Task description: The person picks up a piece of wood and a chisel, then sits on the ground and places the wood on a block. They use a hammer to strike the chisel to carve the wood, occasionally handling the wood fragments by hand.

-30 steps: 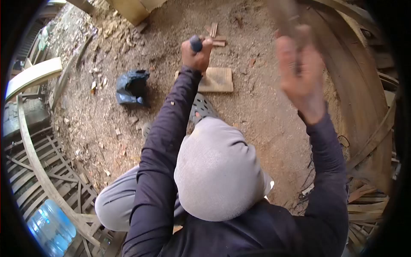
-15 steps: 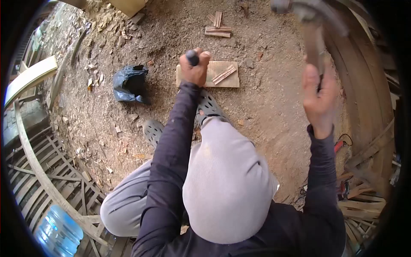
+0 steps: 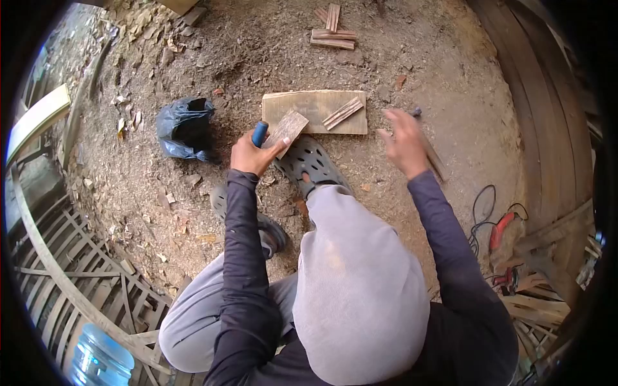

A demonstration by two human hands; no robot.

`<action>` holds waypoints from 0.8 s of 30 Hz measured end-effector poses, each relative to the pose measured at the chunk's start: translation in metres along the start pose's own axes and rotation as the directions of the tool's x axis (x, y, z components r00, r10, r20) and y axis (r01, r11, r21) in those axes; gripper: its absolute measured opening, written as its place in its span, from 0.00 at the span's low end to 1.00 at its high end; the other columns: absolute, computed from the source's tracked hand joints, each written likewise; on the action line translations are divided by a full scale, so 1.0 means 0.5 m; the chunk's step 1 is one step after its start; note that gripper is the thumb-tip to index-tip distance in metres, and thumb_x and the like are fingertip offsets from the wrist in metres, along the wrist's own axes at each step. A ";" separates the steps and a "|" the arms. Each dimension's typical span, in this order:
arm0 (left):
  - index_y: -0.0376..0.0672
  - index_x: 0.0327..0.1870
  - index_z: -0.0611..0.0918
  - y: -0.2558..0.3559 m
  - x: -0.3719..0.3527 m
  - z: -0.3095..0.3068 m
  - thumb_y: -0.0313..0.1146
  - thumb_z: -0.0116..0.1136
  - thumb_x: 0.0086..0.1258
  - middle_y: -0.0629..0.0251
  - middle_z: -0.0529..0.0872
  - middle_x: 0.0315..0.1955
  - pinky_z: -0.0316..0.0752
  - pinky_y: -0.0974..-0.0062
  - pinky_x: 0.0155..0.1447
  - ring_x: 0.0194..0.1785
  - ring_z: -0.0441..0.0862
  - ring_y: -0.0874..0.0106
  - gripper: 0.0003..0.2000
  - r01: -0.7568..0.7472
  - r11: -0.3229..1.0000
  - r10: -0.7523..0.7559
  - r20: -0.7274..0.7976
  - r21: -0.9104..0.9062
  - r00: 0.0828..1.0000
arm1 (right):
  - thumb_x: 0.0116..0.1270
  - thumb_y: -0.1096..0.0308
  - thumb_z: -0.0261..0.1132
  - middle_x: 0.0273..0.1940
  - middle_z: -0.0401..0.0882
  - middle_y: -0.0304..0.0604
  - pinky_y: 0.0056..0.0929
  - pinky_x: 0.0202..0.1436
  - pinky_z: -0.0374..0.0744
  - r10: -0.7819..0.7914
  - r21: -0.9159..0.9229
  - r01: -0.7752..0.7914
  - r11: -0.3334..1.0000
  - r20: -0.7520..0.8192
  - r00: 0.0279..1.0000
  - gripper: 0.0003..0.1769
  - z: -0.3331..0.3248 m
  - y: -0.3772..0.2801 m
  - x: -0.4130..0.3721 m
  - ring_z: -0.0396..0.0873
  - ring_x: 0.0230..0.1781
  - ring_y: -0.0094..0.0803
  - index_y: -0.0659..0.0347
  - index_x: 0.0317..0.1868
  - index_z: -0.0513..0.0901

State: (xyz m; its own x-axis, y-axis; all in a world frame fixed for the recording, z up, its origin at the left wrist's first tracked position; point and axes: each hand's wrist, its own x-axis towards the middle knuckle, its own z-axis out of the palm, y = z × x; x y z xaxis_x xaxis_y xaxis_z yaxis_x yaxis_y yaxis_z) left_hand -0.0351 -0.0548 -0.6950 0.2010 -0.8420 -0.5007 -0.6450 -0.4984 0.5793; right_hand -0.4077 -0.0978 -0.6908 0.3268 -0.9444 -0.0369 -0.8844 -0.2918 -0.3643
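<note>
My left hand [image 3: 252, 154] is closed around a blue-handled tool [image 3: 259, 133], whose lower end is hidden, and a small flat wood piece [image 3: 291, 126]. Both are above the left end of a wooden board [image 3: 315, 103] lying on the ground. Several thin wood strips [image 3: 343, 114] rest on the board's right part. Right of the board, my right hand [image 3: 405, 141] is open with its fingers apart. A hammer [image 3: 436, 162] lies on the ground beside and partly behind that hand. My grey clog [image 3: 309, 161] touches the board's near edge.
More split wood strips [image 3: 333, 38] lie beyond the board. A dark blue plastic bag [image 3: 172, 128] stands open at left. A red power tool [image 3: 501, 230] with a black cord is at right, near long planks [image 3: 534, 109]. A water bottle [image 3: 100, 357] sits at lower left.
My right hand has come down and let go of the raised hammer, now on the ground. My left hand has moved left and lower, tilting the tool and holding the flat wood piece too.
</note>
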 end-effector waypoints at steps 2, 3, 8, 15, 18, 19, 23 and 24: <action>0.34 0.46 0.86 0.010 -0.012 0.012 0.61 0.78 0.51 0.52 0.90 0.36 0.82 0.68 0.49 0.42 0.90 0.64 0.36 0.007 0.999 -0.005 -0.064 0.034 0.998 | 0.68 0.66 0.67 0.67 0.73 0.48 0.50 0.75 0.67 -0.220 -0.022 0.221 0.975 0.061 0.974 0.26 0.024 -0.048 0.063 0.67 0.72 0.50 0.56 0.66 0.75; 0.35 0.47 0.86 0.003 -0.011 0.020 0.61 0.78 0.51 0.52 0.91 0.37 0.82 0.67 0.49 0.42 0.91 0.62 0.35 0.026 0.999 -0.022 -0.087 0.047 0.996 | 0.69 0.67 0.67 0.67 0.73 0.48 0.50 0.75 0.67 -0.316 -0.082 0.323 0.943 0.090 0.945 0.24 0.048 -0.056 0.086 0.66 0.73 0.50 0.56 0.65 0.76; 0.38 0.46 0.86 -0.002 -0.019 0.018 0.59 0.77 0.53 0.54 0.91 0.35 0.82 0.65 0.49 0.41 0.91 0.61 0.32 0.071 0.996 -0.065 -0.093 0.058 0.994 | 0.66 0.67 0.70 0.67 0.73 0.48 0.47 0.76 0.65 -0.537 -0.030 0.553 0.833 0.200 0.820 0.24 0.096 -0.029 0.188 0.64 0.75 0.47 0.57 0.62 0.77; 0.39 0.44 0.87 0.018 -0.020 -0.005 0.59 0.76 0.53 0.56 0.90 0.33 0.82 0.68 0.47 0.38 0.90 0.65 0.30 0.019 0.992 -0.027 -0.063 -0.123 0.998 | 0.62 0.61 0.74 0.63 0.77 0.52 0.48 0.75 0.69 -0.387 -0.074 0.380 0.922 -0.116 0.915 0.35 -0.012 -0.110 0.339 0.72 0.70 0.47 0.60 0.67 0.73; 0.37 0.43 0.86 0.021 -0.011 0.005 0.50 0.72 0.62 0.62 0.89 0.27 0.80 0.73 0.40 0.32 0.86 0.73 0.22 -0.042 0.972 0.003 -0.164 -0.233 0.986 | 0.60 0.62 0.75 0.63 0.77 0.52 0.47 0.73 0.72 -0.543 0.245 0.505 0.828 0.126 0.830 0.39 -0.027 -0.173 0.239 0.73 0.68 0.49 0.60 0.70 0.71; 0.37 0.42 0.86 0.018 -0.004 0.013 0.46 0.71 0.65 0.65 0.88 0.25 0.79 0.76 0.38 0.29 0.84 0.78 0.19 -0.068 0.958 0.012 -0.198 -0.280 0.980 | 0.59 0.64 0.75 0.63 0.78 0.53 0.46 0.72 0.73 -0.611 0.264 0.564 0.782 0.148 0.778 0.38 -0.018 -0.198 0.205 0.74 0.67 0.51 0.60 0.70 0.71; 0.36 0.39 0.88 0.070 0.007 0.009 0.45 0.66 0.69 0.65 0.88 0.25 0.77 0.78 0.35 0.28 0.84 0.79 0.17 -0.021 0.925 -0.052 -0.181 -0.380 0.982 | 0.58 0.67 0.74 0.60 0.80 0.50 0.44 0.65 0.78 -0.463 0.333 0.422 0.843 0.048 0.885 0.34 0.053 -0.248 0.147 0.76 0.64 0.49 0.56 0.66 0.75; 0.36 0.36 0.88 0.078 0.013 0.010 0.47 0.66 0.70 0.66 0.87 0.24 0.77 0.77 0.36 0.28 0.84 0.78 0.19 -0.020 0.932 -0.049 -0.181 -0.361 0.982 | 0.57 0.69 0.73 0.59 0.81 0.48 0.43 0.64 0.79 -0.417 0.346 0.377 0.859 0.047 0.908 0.33 0.065 -0.253 0.152 0.77 0.63 0.48 0.55 0.65 0.76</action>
State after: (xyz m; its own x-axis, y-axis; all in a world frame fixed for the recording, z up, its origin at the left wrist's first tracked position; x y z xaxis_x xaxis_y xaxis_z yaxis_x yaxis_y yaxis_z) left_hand -0.0627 -0.0786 -0.6788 0.3626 -0.8400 -0.4035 -0.3392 -0.5223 0.7824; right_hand -0.2604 -0.1275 -0.6778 0.6810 -0.7285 0.0746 -0.5216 -0.5541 -0.6488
